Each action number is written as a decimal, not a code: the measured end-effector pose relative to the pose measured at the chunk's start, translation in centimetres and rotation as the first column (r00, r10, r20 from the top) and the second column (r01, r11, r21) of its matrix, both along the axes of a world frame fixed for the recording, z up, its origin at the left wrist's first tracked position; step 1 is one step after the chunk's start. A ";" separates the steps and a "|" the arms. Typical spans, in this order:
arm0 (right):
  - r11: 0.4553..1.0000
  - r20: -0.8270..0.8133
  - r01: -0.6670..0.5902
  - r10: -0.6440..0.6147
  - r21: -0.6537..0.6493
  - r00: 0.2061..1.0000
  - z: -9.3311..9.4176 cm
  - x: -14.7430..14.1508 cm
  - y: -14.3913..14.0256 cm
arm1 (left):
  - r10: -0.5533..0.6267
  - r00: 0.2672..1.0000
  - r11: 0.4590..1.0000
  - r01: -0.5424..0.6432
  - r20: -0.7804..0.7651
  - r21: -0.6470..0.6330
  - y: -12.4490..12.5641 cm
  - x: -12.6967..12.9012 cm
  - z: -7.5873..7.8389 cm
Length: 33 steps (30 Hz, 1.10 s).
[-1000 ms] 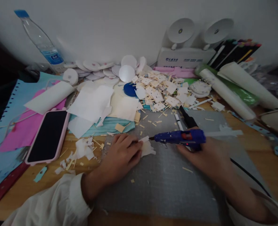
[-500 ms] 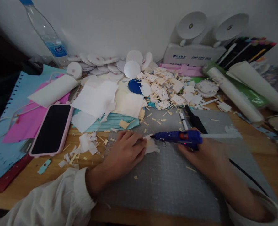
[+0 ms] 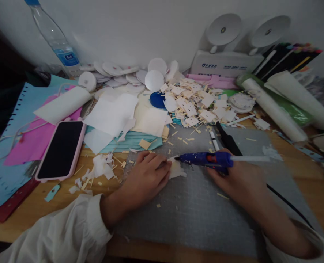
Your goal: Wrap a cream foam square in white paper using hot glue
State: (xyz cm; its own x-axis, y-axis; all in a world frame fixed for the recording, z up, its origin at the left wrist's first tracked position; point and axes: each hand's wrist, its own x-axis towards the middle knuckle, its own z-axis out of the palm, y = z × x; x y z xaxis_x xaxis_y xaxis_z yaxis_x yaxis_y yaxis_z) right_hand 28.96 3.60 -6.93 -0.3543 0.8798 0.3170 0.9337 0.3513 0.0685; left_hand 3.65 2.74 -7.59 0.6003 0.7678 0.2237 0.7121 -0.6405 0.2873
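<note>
Head camera view looks down on a wooden table (image 3: 27, 219) crowded with craft scraps. Your left hand (image 3: 148, 175) lies curled, fingers pressing a small white paper piece (image 3: 176, 169) flat on the grey cutting mat (image 3: 195, 215), near the mat's far left corner. Your right hand (image 3: 234, 179) is wrapped around a blue glue gun (image 3: 206, 159), held level, its nozzle touching the paper piece just beside your left fingertips. A white glue stick pokes out of the gun's back end toward the table's right edge.

Open room lies on the mat's near half, between your forearms and toward the table's near edge. The far side is hemmed in: a heap of cream paper squares (image 3: 195, 106) sits at the mat's far edge, loose white sheets (image 3: 112, 113) at its far left, a phone (image 3: 60, 149) beyond the mat's left edge, and paper rolls (image 3: 271, 109) toward the far right corner. A black cord runs across the mat's right side.

Against half a second earlier, both hands, the gun and the paper piece sit almost exactly where they were.
</note>
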 end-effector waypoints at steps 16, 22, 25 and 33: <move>0.996 0.153 -0.094 0.092 0.003 0.984 0.7 1.0 -0.5 | 0.017 1.000 1.000 -0.017 -0.008 0.004 0.0 0.1 0.2; 0.990 0.163 -0.126 0.135 -0.064 0.977 1.3 1.5 -0.7 | 0.023 1.000 1.000 -0.023 -0.011 0.003 0.0 0.1 0.2; 0.989 0.178 -0.133 0.143 -0.066 0.974 1.6 1.4 -0.8 | 0.023 1.000 1.000 -0.023 -0.005 0.006 -0.1 0.1 0.2; 0.992 0.124 -0.089 0.099 -0.084 0.987 1.9 1.8 -0.8 | 0.039 0.999 0.999 -0.038 0.026 -0.036 -0.1 0.0 0.0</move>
